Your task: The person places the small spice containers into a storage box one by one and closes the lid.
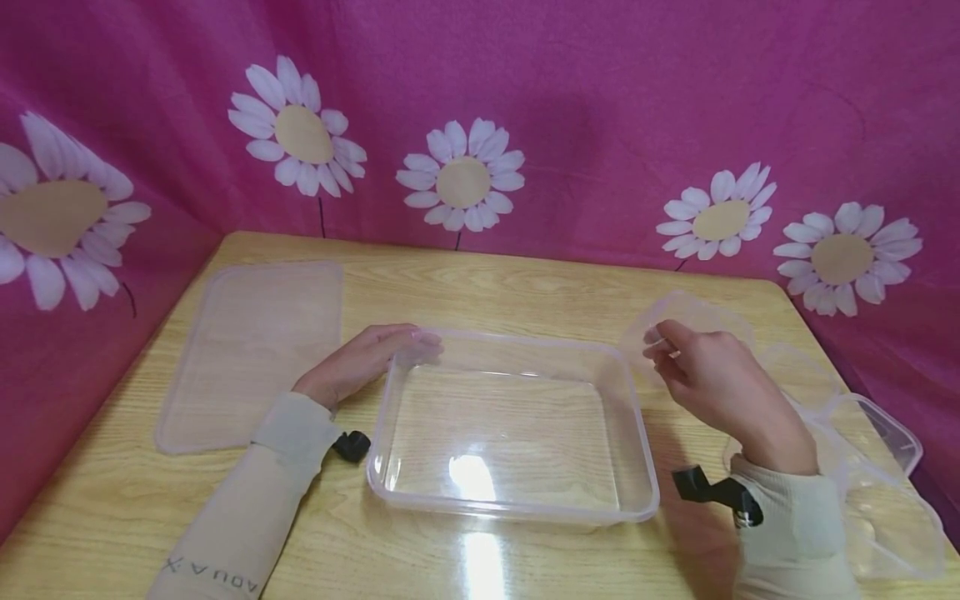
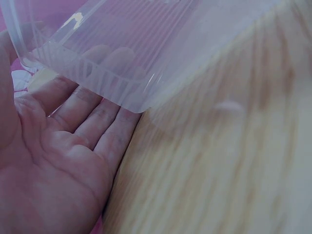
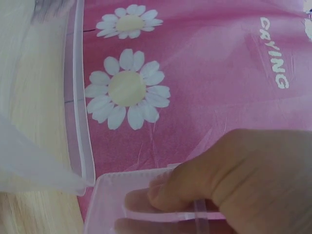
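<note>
A large clear plastic container (image 1: 510, 504), open at the top, stands on the wooden table. My left hand (image 1: 371, 358) is at its far left corner, with extended fingers against the outside of the wall. Through the clear wall in the left wrist view, the fingertips show blurred, and the palm (image 2: 58, 161) faces the camera. To the right of the container, my right hand (image 1: 712, 375) is raised, thumb and fingers pinching a translucent plastic lid (image 3: 131, 183) by its edge. The fingers behind this lid show through it.
Flat on the left side of the table lies a big translucent lid (image 1: 255, 350). Several clear plastic containers and lids (image 1: 892, 525) are grouped at the right edge, under and beside my right forearm. A pink cloth (image 1: 570, 125) with white daisies hangs behind the table.
</note>
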`<state>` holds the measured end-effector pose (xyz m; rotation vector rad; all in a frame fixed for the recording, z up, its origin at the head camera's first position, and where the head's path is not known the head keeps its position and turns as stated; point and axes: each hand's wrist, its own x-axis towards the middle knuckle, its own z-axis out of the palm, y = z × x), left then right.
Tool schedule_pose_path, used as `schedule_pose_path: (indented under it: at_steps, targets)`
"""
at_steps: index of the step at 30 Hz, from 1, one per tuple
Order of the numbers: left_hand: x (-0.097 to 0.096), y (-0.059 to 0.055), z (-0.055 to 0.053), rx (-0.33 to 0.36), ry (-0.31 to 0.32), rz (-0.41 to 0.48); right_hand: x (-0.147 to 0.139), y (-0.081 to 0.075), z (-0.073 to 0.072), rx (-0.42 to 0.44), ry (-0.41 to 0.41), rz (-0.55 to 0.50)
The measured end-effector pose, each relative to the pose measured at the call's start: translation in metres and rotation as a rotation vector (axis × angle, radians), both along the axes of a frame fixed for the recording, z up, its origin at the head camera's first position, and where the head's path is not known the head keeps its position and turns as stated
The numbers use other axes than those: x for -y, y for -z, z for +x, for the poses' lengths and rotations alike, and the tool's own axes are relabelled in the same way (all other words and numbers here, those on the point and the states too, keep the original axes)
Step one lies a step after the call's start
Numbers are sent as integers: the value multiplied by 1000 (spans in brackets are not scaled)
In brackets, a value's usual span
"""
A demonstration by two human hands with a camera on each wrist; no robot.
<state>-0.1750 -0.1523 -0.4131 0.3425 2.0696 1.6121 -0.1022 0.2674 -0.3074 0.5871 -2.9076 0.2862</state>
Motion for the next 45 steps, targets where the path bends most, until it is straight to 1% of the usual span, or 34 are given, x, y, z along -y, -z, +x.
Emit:
schedule_pose_path:
  at_steps: [5, 12, 16, 25, 29, 32, 35, 40, 45]
  targets:
    - [2, 2, 0, -8, 9, 17, 6, -1, 3, -71, -39, -21]
    - [3, 1, 1, -23, 14, 5, 17, -3, 6, -108, -62, -24]
    - [3, 1, 2, -13, 13, 11, 22, -3, 8, -148, -84, -33]
    - [4, 3, 0, -12, 4, 18, 34, -6, 13, -182, -130, -47]
    - [4, 3, 0, -11, 5, 20, 40, -5, 14, -218, -161, -41]
    - [4, 3, 1, -11, 4, 19, 46, -4, 15, -219, -188, -44]
    - [4, 2, 2, -20, 7, 16, 52, -2, 15, -201, -210, -43]
    - [3, 1, 0, -34, 26, 42, 59, -3, 17, -162, -221, -43]
    - [0, 0, -1, -19, 10, 32, 64, -6, 19, -148, -233, -45]
